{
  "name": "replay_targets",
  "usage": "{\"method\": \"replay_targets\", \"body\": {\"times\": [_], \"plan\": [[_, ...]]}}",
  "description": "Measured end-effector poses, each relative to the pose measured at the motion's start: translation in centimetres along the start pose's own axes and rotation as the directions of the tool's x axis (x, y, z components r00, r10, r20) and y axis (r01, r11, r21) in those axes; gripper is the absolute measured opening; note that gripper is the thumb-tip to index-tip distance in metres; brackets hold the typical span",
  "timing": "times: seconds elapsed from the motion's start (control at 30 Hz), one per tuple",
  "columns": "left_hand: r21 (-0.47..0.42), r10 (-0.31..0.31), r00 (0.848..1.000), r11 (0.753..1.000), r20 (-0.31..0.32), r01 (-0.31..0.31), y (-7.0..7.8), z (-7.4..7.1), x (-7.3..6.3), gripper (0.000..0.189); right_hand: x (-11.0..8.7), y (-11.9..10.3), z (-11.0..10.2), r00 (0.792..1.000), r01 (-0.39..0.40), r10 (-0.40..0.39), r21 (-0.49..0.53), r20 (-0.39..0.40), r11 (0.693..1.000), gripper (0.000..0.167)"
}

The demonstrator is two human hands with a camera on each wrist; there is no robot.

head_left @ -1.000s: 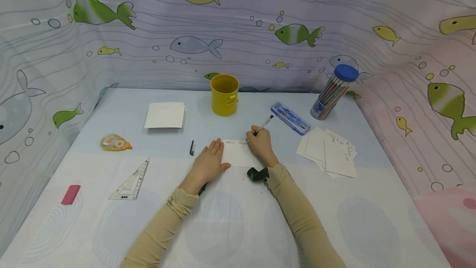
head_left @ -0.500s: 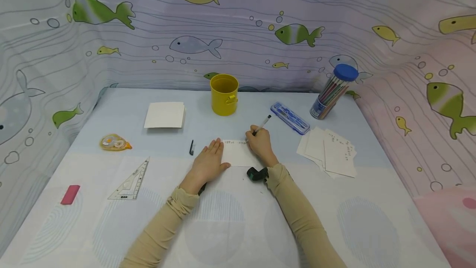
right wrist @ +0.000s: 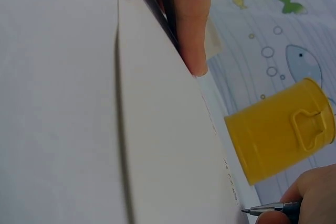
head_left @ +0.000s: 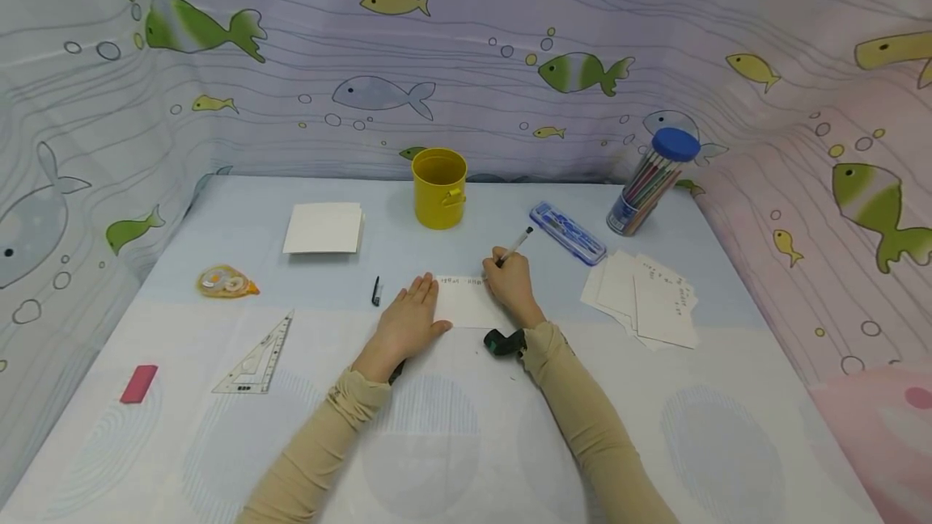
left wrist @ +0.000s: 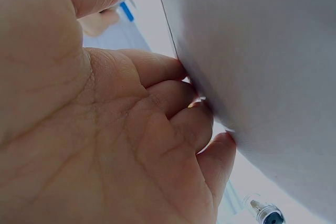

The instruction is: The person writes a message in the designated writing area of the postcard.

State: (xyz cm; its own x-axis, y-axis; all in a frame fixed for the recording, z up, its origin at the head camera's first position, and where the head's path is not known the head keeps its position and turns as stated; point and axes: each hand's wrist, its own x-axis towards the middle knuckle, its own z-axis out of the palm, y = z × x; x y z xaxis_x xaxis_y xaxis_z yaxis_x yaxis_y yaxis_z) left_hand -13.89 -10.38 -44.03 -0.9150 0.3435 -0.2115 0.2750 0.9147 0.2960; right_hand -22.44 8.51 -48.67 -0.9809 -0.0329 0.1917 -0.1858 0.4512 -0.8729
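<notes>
A white card with a line of small handwriting along its top edge lies on the table between both hands. My left hand rests flat over the card's left edge, fingers extended. The left wrist view shows its palm and fingertips along the paper's edge. My right hand grips a pen near the card's upper right. In the right wrist view the pen's pointed tip is at the end of the written line. A clear pen cap lies left of my left hand.
Behind the card stand a yellow bucket, a blue pencil case and a jar of pencils. Written cards spread at right. A card stack, correction tape, set square and red eraser lie left.
The pen in my right hand tilts slightly differently and shifts by small amounts at the written line. My left hand stays in place on the card. The head view has tipped slightly upward.
</notes>
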Motion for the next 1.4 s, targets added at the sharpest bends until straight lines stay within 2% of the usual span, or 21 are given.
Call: {"method": "replay_targets", "body": {"times": [0.27, 0.67, 1.03, 1.27, 1.4], "plan": [[0.006, 0.009, 1.0, 1.0, -0.011, -0.009, 0.01, -0.17, 0.1, 0.077, 0.23, -0.12, -0.14, 1.0, 0.015, -0.015, -0.039, 0.004, 0.999, 0.038], [-0.007, 0.003, 1.0, 1.0, -0.003, -0.003, 0.08, -0.14, 0.08, 0.078, 0.32, -0.38, -0.42, 0.999, 0.001, 0.004, -0.093, 0.049, 0.996, 0.04], [-0.008, 0.006, 1.0, 1.0, -0.011, -0.006, 0.1, 0.02, 0.15, 0.077, 0.31, -0.44, -0.36, 0.999, 0.01, -0.006, -0.122, 0.032, 0.992, 0.04], [-0.005, -0.002, 1.0, 1.0, -0.002, 0.002, 0.01, 0.02, 0.07, 0.077, 0.26, -0.15, -0.12, 1.0, 0.008, -0.007, -0.034, 0.018, 0.999, 0.039], [-0.008, -0.003, 1.0, 1.0, 0.001, 0.003, 0.0, -0.02, 0.05, 0.077, 0.21, -0.08, -0.07, 1.0, 0.015, -0.014, -0.03, 0.025, 0.999, 0.039]]}}
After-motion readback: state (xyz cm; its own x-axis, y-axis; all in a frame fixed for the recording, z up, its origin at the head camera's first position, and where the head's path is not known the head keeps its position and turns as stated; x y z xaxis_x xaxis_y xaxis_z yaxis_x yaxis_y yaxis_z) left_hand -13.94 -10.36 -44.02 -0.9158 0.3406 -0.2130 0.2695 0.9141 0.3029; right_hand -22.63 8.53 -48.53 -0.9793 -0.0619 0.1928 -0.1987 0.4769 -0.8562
